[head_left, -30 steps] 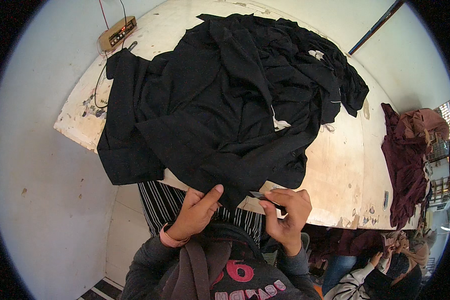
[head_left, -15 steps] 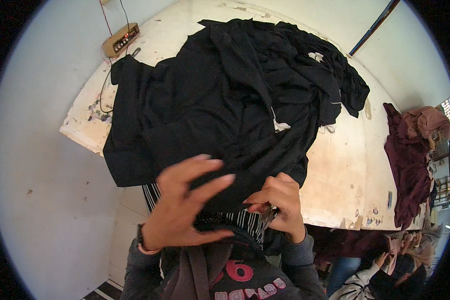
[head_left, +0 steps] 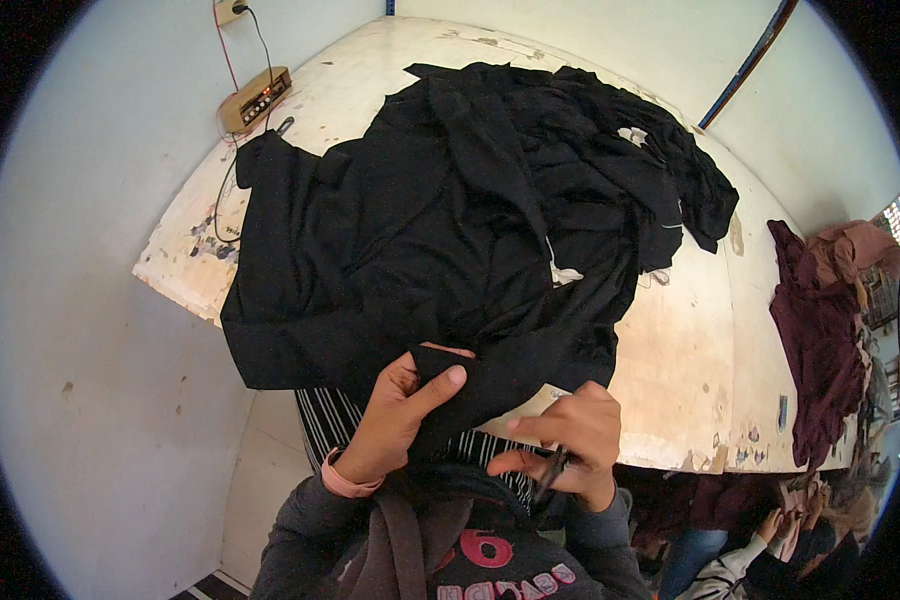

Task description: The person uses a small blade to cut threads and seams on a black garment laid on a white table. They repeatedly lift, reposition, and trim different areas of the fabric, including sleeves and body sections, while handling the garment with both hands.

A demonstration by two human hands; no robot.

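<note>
A large piece of black cloth [head_left: 390, 230], loosely heaped and creased, covers much of the table and hangs over its near edge. My left hand [head_left: 395, 415] pinches the near edge of this cloth between thumb and fingers. To its right, my right hand [head_left: 575, 435] is clear of the cloth, its index finger and thumb apart. Against its palm lies a small dark metal tool [head_left: 550, 474] that looks like thread snips, partly hidden by the fingers. White bits [head_left: 567, 275] show on the cloth's right part.
A pale, worn table [head_left: 670, 370] extends to the right. Maroon cloth [head_left: 815, 350] lies at its right end. A tan box with knobs [head_left: 255, 100] and cables sits by the left wall. At the lower right, another person's hands [head_left: 778, 525] are visible.
My left hand, spread above the cloth before, now pinches its near edge. My right hand has come away from the cloth, slightly right and down. The whole view has shifted slightly.
</note>
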